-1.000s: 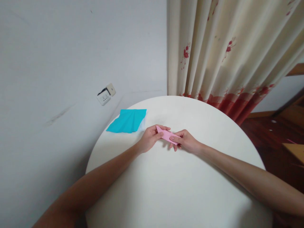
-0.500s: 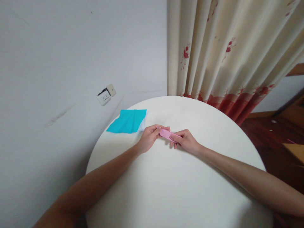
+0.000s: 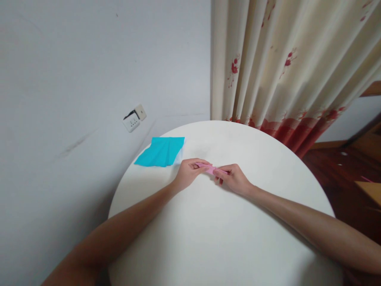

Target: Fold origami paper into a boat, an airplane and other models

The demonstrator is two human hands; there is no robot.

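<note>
A narrow strip of folded pink paper (image 3: pixel 210 170) is held between both hands above the middle of the table. My left hand (image 3: pixel 190 171) pinches its left end between thumb and fingers. At the opposite end, my right hand (image 3: pixel 230 176) grips it with the thumb on the near side and the fingers curled behind. Parts of both ends are covered by the fingers. Left of my left hand lies a creased blue sheet of paper (image 3: pixel 160 151), with a whitish edge showing at its right side.
The round white table (image 3: pixel 220 234) stands against a pale wall (image 3: pixel 89 59) with a socket (image 3: pixel 131 122). Cream curtains (image 3: pixel 268 79) with red flowers hang behind its right side. A light wooden edge (image 3: pixel 369 192) shows at the far right, over dark floor.
The pink strip has been tilted, so its broad face shows less and its upper edge more. My left thumb has moved right and down along it. The blue paper has stayed in place.
</note>
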